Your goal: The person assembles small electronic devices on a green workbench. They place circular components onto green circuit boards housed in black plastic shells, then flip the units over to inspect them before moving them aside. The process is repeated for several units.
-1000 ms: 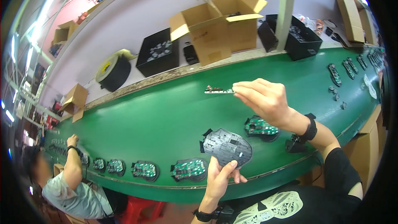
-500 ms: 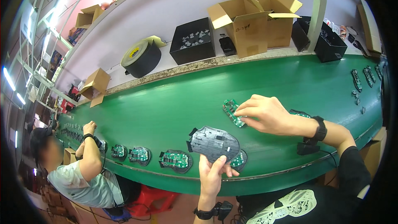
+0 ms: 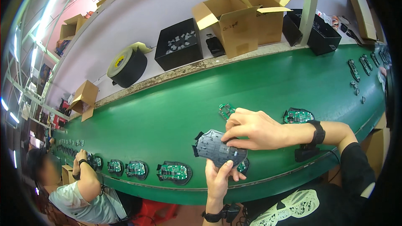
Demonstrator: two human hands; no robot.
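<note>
My left hand (image 3: 218, 178) grips the lower edge of a dark grey plastic shell (image 3: 209, 144), rounded and ribbed inside, tilted above the belt. My right hand (image 3: 261, 129) is bent over the shell, its thumb and fingertips pinched together at the inner face. Whatever lies between those fingertips is too small or hidden to make out. Just beyond the right hand a bare green circuit board (image 3: 226, 109) lies on the belt, partly covered by the fingers. Beneath the left hand and shell, another shell with a circuit board (image 3: 243, 166) shows only in part.
Shells with circuit boards (image 3: 174, 170) line the near edge of the green belt (image 3: 176, 113); another (image 3: 298, 116) sits behind my right wrist. A co-worker (image 3: 75, 184) works at left. The back ledge carries a tape roll (image 3: 127, 68), a black bin (image 3: 178, 44) and cardboard boxes (image 3: 236, 29).
My right hand has left the bare circuit board and come down to the shell in my left hand. The board stays on the belt. The view has shifted slightly.
</note>
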